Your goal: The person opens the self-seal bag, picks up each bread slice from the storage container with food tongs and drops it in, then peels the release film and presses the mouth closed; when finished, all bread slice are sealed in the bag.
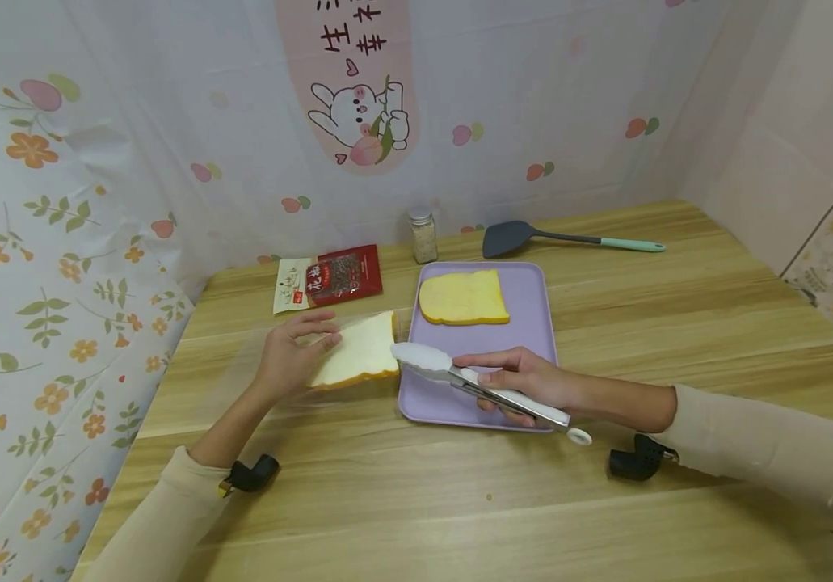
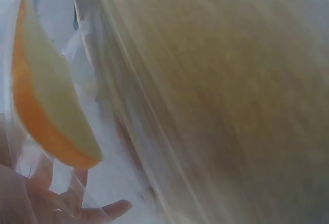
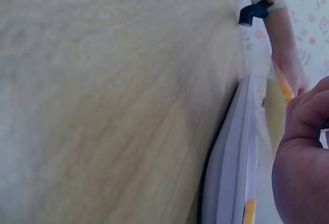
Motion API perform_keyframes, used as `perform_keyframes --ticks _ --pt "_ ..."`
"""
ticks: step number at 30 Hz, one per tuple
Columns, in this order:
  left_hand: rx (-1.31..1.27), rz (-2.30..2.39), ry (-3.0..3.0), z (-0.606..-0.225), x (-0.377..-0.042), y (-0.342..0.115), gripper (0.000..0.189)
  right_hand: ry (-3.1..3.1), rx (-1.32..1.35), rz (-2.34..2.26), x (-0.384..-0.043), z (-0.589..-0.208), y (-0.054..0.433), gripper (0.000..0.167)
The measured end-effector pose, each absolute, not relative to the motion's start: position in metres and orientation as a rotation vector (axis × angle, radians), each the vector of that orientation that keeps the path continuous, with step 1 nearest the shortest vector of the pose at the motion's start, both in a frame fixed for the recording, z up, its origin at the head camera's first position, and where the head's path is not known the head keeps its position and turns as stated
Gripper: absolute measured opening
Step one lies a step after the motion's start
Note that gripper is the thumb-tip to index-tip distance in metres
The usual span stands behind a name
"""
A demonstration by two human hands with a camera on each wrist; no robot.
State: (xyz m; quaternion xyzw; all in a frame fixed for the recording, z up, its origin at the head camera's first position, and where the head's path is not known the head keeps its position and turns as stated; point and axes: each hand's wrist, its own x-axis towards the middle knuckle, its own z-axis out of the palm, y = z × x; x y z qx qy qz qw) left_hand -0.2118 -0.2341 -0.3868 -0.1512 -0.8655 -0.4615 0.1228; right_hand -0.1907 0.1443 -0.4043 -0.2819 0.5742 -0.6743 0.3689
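Note:
My left hand (image 1: pixel 294 353) holds a clear plastic bag (image 1: pixel 241 368), its thumb lying over a slice of bread (image 1: pixel 354 347). In the left wrist view, film surrounds the orange-crusted slice (image 2: pixel 56 100), and the fingers (image 2: pixel 77 206) spread below it. My right hand (image 1: pixel 525 382) grips white-handled tongs (image 1: pixel 492 392). The tongs' white tips meet the slice's right edge; whether they clamp it cannot be told. Another slice of bread (image 1: pixel 463 297) lies on a purple tray (image 1: pixel 474 408). In the right wrist view, curled fingers of the right hand (image 3: pixel 306 152) appear above the tray's side.
Behind the left hand lies a red and cream spice packet (image 1: pixel 329 279). A glass seasoning jar (image 1: pixel 423 236) stands behind the tray. To its right rests a dark spatula (image 1: pixel 569 236) with a mint handle. Patterned curtains (image 1: pixel 241 121) enclose the wooden table (image 1: pixel 416 501).

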Motion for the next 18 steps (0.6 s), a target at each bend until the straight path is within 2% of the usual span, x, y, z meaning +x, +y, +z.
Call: perform_keyframes --ticks 18 --pt "-0.423 -1.405 -2.524 -0.388 -0.211 -0.228 0.016 1.582 -0.616 -1.691 -0.183 -0.401 0.123 0.051"
